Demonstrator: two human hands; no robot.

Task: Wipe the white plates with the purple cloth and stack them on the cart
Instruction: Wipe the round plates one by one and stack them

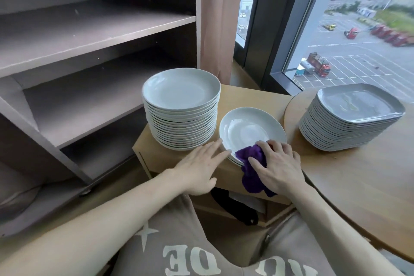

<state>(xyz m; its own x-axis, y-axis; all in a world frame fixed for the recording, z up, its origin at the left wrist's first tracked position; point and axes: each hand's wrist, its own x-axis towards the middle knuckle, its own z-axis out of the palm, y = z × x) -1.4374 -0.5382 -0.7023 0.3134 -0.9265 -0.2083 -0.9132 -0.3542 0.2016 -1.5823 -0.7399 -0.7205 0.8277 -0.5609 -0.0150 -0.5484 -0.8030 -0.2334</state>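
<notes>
A tall stack of round white plates (181,105) stands on a light wooden cart (253,98). To its right lies a low pile of round white plates (248,132), its top plate facing up. My right hand (277,163) holds the purple cloth (251,163) against the near rim of that top plate, and part of the cloth hangs over the cart's edge. My left hand (199,166) lies flat with straight fingers, its fingertips touching the left rim of the low pile.
A stack of squarish grey-white plates (351,119) stands on a round wooden table (358,186) at the right. A grey shelf unit (89,36) rises at the left, a curtain and a window behind. A black object (235,206) sits under the cart top.
</notes>
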